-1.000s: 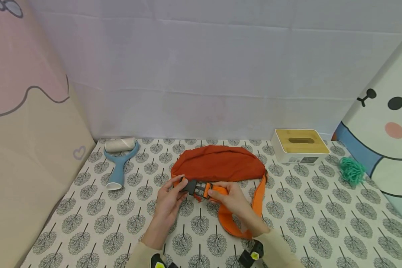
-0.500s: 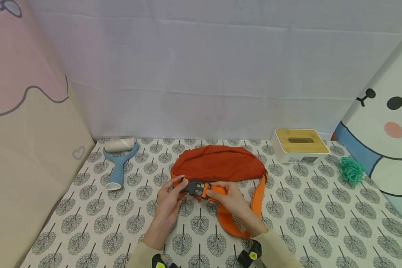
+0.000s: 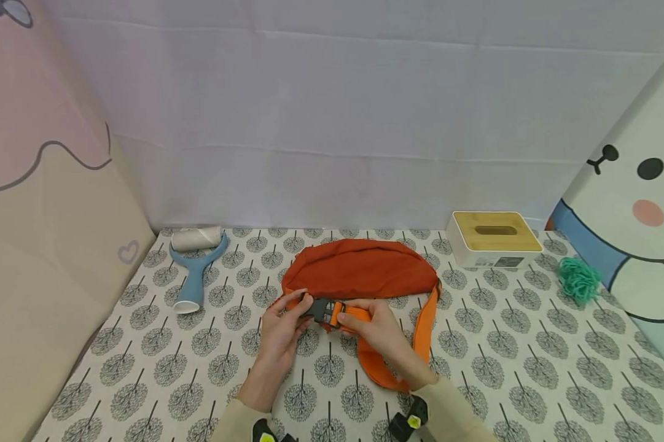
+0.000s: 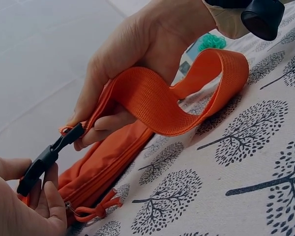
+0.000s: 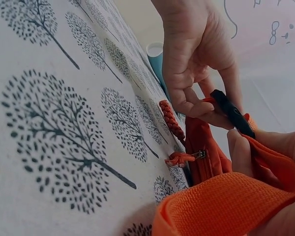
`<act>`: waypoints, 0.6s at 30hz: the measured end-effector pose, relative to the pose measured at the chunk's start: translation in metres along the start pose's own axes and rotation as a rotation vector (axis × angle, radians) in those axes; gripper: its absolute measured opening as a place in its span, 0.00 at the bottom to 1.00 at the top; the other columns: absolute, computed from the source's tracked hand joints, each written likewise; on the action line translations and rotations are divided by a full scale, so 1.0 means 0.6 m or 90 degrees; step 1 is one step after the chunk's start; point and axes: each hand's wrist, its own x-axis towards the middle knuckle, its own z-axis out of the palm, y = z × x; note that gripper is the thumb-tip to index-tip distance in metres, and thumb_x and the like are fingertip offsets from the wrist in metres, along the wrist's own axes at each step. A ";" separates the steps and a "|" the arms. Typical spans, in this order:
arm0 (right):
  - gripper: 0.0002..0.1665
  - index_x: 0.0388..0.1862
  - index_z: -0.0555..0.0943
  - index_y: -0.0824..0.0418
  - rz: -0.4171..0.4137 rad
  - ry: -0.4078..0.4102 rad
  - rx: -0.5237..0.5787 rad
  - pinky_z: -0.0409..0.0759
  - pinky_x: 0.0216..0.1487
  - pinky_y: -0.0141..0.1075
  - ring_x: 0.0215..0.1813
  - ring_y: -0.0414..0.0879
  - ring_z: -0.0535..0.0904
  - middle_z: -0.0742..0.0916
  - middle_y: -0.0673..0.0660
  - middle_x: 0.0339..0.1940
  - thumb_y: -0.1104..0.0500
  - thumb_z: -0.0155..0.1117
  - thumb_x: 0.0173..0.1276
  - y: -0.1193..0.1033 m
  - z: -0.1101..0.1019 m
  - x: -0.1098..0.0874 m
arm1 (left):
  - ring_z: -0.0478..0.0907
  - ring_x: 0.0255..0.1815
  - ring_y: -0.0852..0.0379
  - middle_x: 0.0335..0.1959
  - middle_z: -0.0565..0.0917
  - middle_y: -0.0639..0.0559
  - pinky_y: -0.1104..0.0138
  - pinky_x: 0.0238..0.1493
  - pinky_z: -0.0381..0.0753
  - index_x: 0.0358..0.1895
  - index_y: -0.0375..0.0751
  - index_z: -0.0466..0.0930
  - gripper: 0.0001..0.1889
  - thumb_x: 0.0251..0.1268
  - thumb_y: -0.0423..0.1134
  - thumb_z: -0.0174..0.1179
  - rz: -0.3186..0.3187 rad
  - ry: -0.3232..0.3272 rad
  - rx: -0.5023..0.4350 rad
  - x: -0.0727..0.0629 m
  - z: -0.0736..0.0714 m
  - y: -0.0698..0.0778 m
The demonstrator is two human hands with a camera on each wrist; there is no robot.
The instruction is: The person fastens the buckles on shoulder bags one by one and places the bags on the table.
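Note:
A red-orange waist bag (image 3: 359, 270) lies on the tree-print cloth in front of me. Close over its near edge, a black side-release buckle (image 3: 319, 310) joins the two strap ends. My left hand (image 3: 276, 331) pinches the buckle's left half between thumb and fingers. With thumb above and fingers below, my right hand (image 3: 384, 331) grips the orange webbing strap (image 4: 152, 103) right beside the buckle's other half. In the left wrist view the two halves sit in line, pushed together. Slack strap loops down under my right hand. A zipper with a cord pull (image 5: 181, 158) hangs near the left fingers.
A blue-handled lint roller (image 3: 195, 270) lies at the back left. Toward the back right stands a white tissue box (image 3: 494, 239) with a wooden lid, and beside it a bundle of green string (image 3: 579, 281). Hanging cloth walls close off the back and sides.
My right hand has moved slightly left with the strap. The gap between the buckle halves has closed up, and the prongs now sit deeper in the left half.

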 end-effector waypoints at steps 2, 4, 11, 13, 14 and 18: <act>0.23 0.59 0.76 0.76 -0.005 -0.003 -0.004 0.85 0.44 0.42 0.42 0.62 0.85 0.86 0.69 0.45 0.64 0.63 0.70 0.002 0.000 0.001 | 0.79 0.31 0.63 0.49 0.75 0.43 0.73 0.34 0.80 0.60 0.31 0.76 0.23 0.63 0.33 0.66 -0.001 0.000 0.004 -0.001 0.001 -0.001; 0.22 0.58 0.77 0.76 -0.007 -0.003 -0.007 0.85 0.43 0.41 0.42 0.61 0.85 0.86 0.69 0.45 0.64 0.63 0.70 0.002 0.001 0.001 | 0.79 0.31 0.63 0.49 0.75 0.43 0.73 0.34 0.80 0.61 0.31 0.76 0.23 0.63 0.34 0.66 -0.001 -0.001 0.003 -0.004 0.001 -0.001; 0.20 0.58 0.78 0.73 -0.008 -0.002 -0.007 0.85 0.41 0.42 0.41 0.61 0.85 0.87 0.66 0.41 0.64 0.63 0.69 0.003 0.003 0.001 | 0.79 0.31 0.63 0.50 0.76 0.44 0.72 0.34 0.81 0.61 0.31 0.75 0.23 0.64 0.34 0.66 0.004 -0.003 0.001 -0.005 0.001 -0.003; 0.21 0.58 0.78 0.72 -0.005 -0.002 -0.003 0.85 0.41 0.43 0.41 0.62 0.85 0.87 0.65 0.41 0.64 0.63 0.69 0.004 0.003 0.002 | 0.79 0.32 0.63 0.52 0.75 0.43 0.72 0.35 0.81 0.62 0.31 0.75 0.23 0.64 0.34 0.65 0.004 -0.008 0.003 -0.005 0.001 -0.003; 0.21 0.59 0.78 0.71 -0.005 -0.003 -0.002 0.85 0.41 0.43 0.41 0.62 0.85 0.88 0.65 0.41 0.63 0.63 0.69 0.004 0.003 0.002 | 0.79 0.33 0.63 0.54 0.74 0.42 0.72 0.35 0.81 0.62 0.31 0.75 0.24 0.64 0.34 0.65 0.004 -0.011 0.003 -0.004 0.001 -0.004; 0.22 0.60 0.78 0.71 0.006 -0.003 0.001 0.85 0.43 0.43 0.42 0.60 0.86 0.87 0.66 0.44 0.62 0.64 0.69 0.003 0.002 0.001 | 0.79 0.35 0.62 0.57 0.72 0.40 0.72 0.35 0.80 0.62 0.31 0.74 0.23 0.64 0.33 0.65 -0.002 -0.017 0.005 -0.004 0.000 -0.004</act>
